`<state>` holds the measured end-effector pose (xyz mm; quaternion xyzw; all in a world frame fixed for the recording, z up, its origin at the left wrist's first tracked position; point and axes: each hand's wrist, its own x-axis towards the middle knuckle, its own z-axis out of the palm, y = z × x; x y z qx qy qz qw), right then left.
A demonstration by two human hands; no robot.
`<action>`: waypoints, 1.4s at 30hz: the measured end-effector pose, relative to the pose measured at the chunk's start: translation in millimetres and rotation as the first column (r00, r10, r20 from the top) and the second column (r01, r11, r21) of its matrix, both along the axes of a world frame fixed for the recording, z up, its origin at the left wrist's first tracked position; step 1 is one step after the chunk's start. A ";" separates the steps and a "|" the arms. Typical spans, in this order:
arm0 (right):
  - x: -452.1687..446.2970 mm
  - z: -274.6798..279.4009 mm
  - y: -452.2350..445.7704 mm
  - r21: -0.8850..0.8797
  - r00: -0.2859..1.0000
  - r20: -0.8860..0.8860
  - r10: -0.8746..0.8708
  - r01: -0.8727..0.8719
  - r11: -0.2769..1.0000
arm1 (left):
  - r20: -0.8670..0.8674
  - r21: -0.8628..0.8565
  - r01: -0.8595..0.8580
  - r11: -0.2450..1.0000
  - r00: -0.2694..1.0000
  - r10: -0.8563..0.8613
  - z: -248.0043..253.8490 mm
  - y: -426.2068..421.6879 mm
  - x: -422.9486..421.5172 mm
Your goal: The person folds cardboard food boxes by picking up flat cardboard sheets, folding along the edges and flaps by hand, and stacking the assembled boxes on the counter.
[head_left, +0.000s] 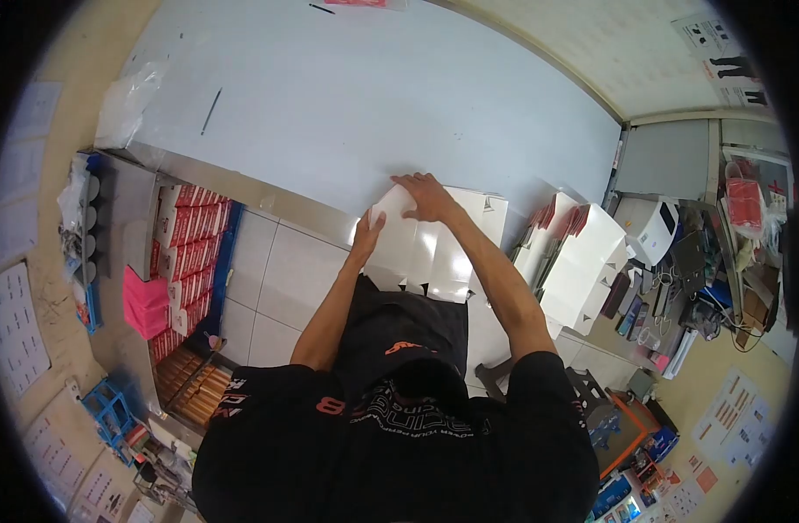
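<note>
A white cardboard sheet (434, 240) with creases and dark notches along its near edge lies over the table's near edge, in front of my body. Its left part (392, 207) is bent up between my hands. My left hand (365, 239) grips the lower left edge of that part, thumb on the near face. Across its top right lies my right hand (429, 200), with the fingers curled over the far edge and the thumb on the face. Whether more sheets lie beneath I cannot tell.
The pale table (347, 96) bears a dark pen (211, 112) and a clear plastic bag (131, 103). More white cardboard sheets (582, 270) and red-edged pieces stand at right. Red-and-white boxes (190, 240) fill a shelf at left. A white device (650, 231) stands far right.
</note>
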<state>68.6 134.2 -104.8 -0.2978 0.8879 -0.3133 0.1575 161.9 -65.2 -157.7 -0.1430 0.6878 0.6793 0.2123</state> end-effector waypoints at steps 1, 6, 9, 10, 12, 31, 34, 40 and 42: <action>0.7 -2.3 -1.3 0.053 0.998 -0.035 -0.056 0.057 0.997 | -0.015 0.021 0.025 0.999 1.000 -0.024 0.0 0.4 -1.4; -18.4 0.6 7.7 0.041 0.992 0.067 -0.103 0.101 0.994 | -0.107 -0.037 0.069 0.997 0.992 -0.073 -8.8 5.4 -11.1; -16.2 -4.6 -13.1 0.120 0.919 0.339 -0.202 0.171 0.978 | -0.032 0.156 0.086 0.984 0.996 -0.082 -18.6 -1.0 -12.4; -6.2 -17.4 -25.4 0.174 0.953 0.181 -0.245 0.214 0.961 | -0.052 0.181 0.057 0.982 0.998 -0.048 -31.4 -3.7 -10.1; 11.0 -23.3 -41.3 0.220 0.961 0.021 -0.275 0.263 0.939 | -0.065 0.205 0.027 0.978 0.998 -0.014 -50.1 -6.6 -6.1; 15.6 24.1 36.2 0.091 0.807 -0.483 -0.341 0.433 0.897 | -0.255 -0.119 0.048 0.992 0.964 -0.077 0.0 15.5 -25.3; 7.2 6.2 43.2 0.394 0.945 0.212 -0.249 0.151 0.907 | -0.242 -0.103 0.064 0.993 0.966 -0.087 -6.3 13.4 -23.4; 108.9 -48.7 9.0 0.124 0.832 -0.322 -0.451 0.510 0.852 | -0.071 -0.095 0.045 0.994 0.996 -0.052 -24.9 4.9 -18.9; 137.5 -36.9 -3.4 0.077 0.795 -0.406 -0.450 0.521 0.850 | -0.071 -0.095 0.054 0.994 0.996 -0.061 -24.0 3.8 -16.3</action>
